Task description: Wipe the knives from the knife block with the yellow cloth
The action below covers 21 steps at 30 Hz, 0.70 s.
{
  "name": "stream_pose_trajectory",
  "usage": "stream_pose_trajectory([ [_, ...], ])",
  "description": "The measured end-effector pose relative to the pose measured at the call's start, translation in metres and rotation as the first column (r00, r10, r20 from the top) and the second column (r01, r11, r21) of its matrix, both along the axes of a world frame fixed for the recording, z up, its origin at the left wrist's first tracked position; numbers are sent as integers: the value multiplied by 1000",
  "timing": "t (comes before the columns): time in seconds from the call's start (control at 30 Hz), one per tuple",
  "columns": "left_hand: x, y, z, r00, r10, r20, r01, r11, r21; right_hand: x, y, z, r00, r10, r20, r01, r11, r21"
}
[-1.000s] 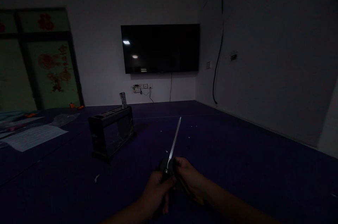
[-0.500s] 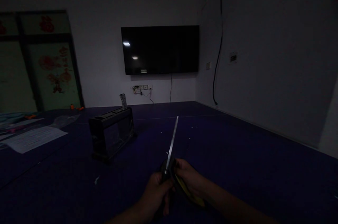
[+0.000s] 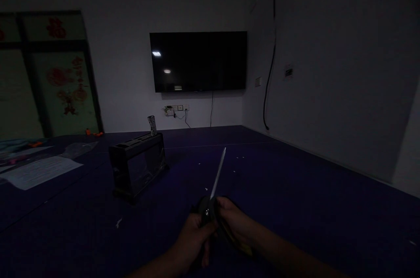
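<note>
Low in the head view, both hands meet around a pair of scissors (image 3: pixel 218 176) with dark handles and some yellow on them. The silver blades point up and away, closed or nearly so, and a shiny pivot screw shows at their base. My left hand (image 3: pixel 193 238) wraps the handle on the left side, its thumb lying across the front. On the other side, the fingers of my right hand (image 3: pixel 234 219) are closed on the other handle. Dim light hides much of the handles and the fingertips.
A black open-framed box (image 3: pixel 139 164) stands on the dark blue surface (image 3: pixel 278 208), a patterned cylinder (image 3: pixel 152 125) upright on top. Printed paper (image 3: pixel 42 172) and clear plastic (image 3: pixel 78 150) lie left. Small white scraps (image 3: pixel 118 223) are scattered about. A television (image 3: pixel 200 61) hangs on the wall.
The blade tips have swung slightly right and down. Less yellow shows on the handles. Both hands keep their hold, and the view has shifted very slightly.
</note>
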State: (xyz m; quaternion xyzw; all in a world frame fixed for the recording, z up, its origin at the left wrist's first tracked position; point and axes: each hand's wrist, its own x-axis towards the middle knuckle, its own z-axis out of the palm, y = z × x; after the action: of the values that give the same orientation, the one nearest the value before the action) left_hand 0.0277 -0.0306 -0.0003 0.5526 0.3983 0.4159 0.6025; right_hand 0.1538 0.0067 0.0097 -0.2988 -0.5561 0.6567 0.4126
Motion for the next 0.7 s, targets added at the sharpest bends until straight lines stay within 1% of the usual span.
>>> stream_pose_trajectory([
  [0.2,-2,1,-2,1000,-2,-1,2,1000,-7,-3,-3,2,1000,-20,11,20,1000,-6],
  [0.4,-2,1,-2,1000,-8,-7,8,1000,-23,0,-1,3,999,-8,-35,7,1000,-28],
  [0.5,-1,0,0,1000,-15,-19,15,1000,-3,4,3,5,998,-31,-53,28,999,-44],
  [0.57,-1,0,1,1000,-19,-18,19,1000,10,7,6,6,995,-70,-65,67,996,-51],
  [0.7,-1,-1,1,999,-30,-19,30,1000,5,11,13,8,987,-128,-99,126,992,-31],
])
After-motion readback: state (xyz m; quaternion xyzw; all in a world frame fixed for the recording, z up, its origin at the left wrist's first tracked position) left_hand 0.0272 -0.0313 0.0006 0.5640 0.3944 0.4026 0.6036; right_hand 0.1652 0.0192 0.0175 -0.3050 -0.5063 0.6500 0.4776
